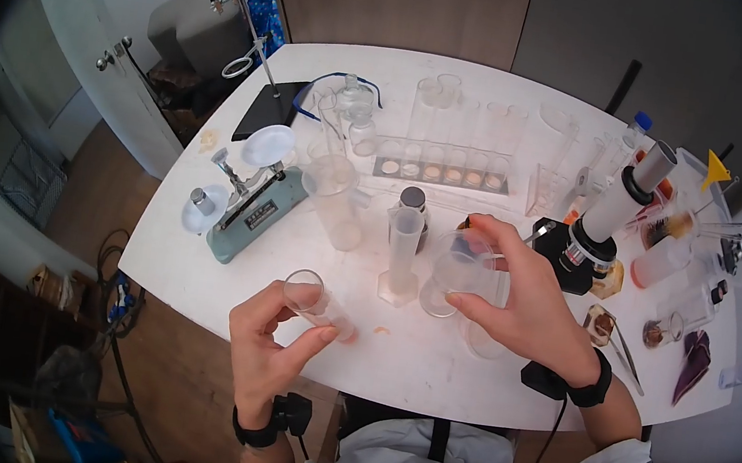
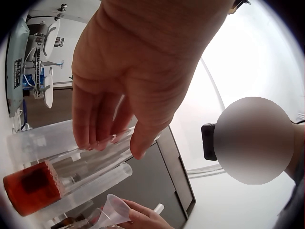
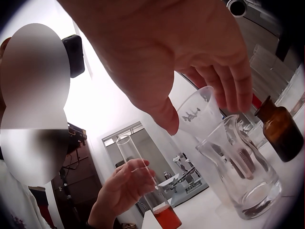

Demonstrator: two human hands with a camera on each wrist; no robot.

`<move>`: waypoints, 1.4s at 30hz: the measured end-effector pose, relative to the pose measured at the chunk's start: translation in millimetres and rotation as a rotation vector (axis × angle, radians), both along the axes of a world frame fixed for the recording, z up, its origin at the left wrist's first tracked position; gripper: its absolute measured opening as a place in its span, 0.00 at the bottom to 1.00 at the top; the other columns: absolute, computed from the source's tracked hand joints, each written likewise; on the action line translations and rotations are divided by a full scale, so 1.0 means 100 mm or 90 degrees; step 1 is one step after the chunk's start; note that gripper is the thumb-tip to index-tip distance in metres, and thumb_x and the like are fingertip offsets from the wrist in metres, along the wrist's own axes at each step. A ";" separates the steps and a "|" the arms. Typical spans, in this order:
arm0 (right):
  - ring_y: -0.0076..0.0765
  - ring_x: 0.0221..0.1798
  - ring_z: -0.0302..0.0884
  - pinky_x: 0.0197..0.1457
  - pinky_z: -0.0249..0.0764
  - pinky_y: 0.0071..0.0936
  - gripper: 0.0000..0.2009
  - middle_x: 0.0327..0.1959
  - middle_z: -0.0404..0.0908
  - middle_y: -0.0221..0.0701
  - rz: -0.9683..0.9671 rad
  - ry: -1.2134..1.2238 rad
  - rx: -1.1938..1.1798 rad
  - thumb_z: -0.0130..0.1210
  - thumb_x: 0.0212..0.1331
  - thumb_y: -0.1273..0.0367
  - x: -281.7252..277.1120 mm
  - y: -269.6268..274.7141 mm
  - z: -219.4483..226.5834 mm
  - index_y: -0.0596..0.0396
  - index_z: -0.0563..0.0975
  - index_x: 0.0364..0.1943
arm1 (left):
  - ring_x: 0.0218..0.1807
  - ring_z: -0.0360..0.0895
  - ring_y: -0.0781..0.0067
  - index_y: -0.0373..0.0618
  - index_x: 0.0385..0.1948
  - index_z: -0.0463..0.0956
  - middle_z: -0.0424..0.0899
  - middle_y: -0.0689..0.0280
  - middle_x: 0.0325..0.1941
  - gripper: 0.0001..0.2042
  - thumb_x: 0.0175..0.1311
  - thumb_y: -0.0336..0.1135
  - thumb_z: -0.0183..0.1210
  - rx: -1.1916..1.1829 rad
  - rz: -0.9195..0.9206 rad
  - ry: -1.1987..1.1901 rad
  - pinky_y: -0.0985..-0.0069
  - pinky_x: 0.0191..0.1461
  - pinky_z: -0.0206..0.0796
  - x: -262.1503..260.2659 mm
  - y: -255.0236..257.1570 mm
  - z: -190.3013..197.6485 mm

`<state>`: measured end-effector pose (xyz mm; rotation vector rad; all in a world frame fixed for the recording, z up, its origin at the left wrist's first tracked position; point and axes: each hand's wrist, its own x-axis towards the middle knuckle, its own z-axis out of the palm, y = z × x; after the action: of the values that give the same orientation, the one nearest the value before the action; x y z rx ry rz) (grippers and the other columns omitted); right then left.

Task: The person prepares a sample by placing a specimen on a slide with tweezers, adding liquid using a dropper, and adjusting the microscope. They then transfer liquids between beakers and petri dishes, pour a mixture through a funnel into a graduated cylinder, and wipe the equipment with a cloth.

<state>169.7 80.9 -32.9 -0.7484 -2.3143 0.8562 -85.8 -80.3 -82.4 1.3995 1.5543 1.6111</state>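
Observation:
My left hand [image 1: 268, 340] grips a clear glass cylinder [image 1: 336, 319] near its rim, with fingers and thumb around the wall. Red liquid [image 2: 33, 188] fills the bottom of that cylinder, which appears upright on the table in the right wrist view. A translucent plastic funnel [image 3: 198, 117] is pinched by its wide rim between the thumb and fingers of my right hand [image 3: 190, 52]. Its stem reaches into the mouth of a waisted glass vessel [image 3: 250, 191], or stands just behind it; I cannot tell which. The two hands are apart.
A plastic measuring cylinder [image 1: 402, 254] and a dark-capped bottle [image 1: 413, 199] stand between the hands. On the left are a plastic jug [image 1: 335, 199] and a balance scale [image 1: 256, 216]. A microscope [image 1: 612, 216] is on the right, and a sample tray [image 1: 439, 174] lies behind.

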 end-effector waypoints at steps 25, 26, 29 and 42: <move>0.47 0.40 0.82 0.39 0.79 0.38 0.47 0.49 0.81 0.44 -0.079 -0.196 0.184 0.75 0.50 0.60 0.78 -0.68 0.31 0.65 0.63 0.73 | 0.41 0.85 0.74 0.31 0.50 0.81 0.86 0.62 0.39 0.17 0.66 0.34 0.70 0.246 -0.002 0.094 0.78 0.48 0.78 -0.47 0.96 1.67; 0.47 0.39 0.82 0.39 0.79 0.38 0.47 0.49 0.81 0.44 -0.085 -0.191 0.192 0.75 0.49 0.60 0.83 -0.69 0.30 0.65 0.64 0.73 | 0.40 0.85 0.74 0.31 0.50 0.81 0.86 0.62 0.39 0.17 0.66 0.35 0.69 0.242 0.010 0.107 0.77 0.48 0.79 -0.49 1.12 1.77; 0.48 0.45 0.86 0.47 0.82 0.37 0.50 0.52 0.83 0.49 -0.110 -0.216 0.158 0.79 0.46 0.61 0.99 -0.74 0.32 0.66 0.62 0.73 | 0.40 0.85 0.74 0.30 0.50 0.81 0.87 0.61 0.40 0.19 0.67 0.37 0.69 0.219 0.005 0.134 0.77 0.48 0.80 -0.58 1.61 1.92; 0.49 0.44 0.87 0.48 0.82 0.38 0.52 0.54 0.83 0.50 -0.187 -0.167 0.152 0.80 0.44 0.63 1.37 -0.78 0.22 0.68 0.60 0.73 | 0.44 0.87 0.70 0.35 0.46 0.77 0.86 0.59 0.42 0.13 0.66 0.33 0.65 -0.053 -0.043 0.243 0.75 0.51 0.82 -0.76 2.71 1.37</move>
<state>306.2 2.6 -11.2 -1.1097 -2.3913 0.3609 -161.5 190.6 54.6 1.7692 1.7366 1.2753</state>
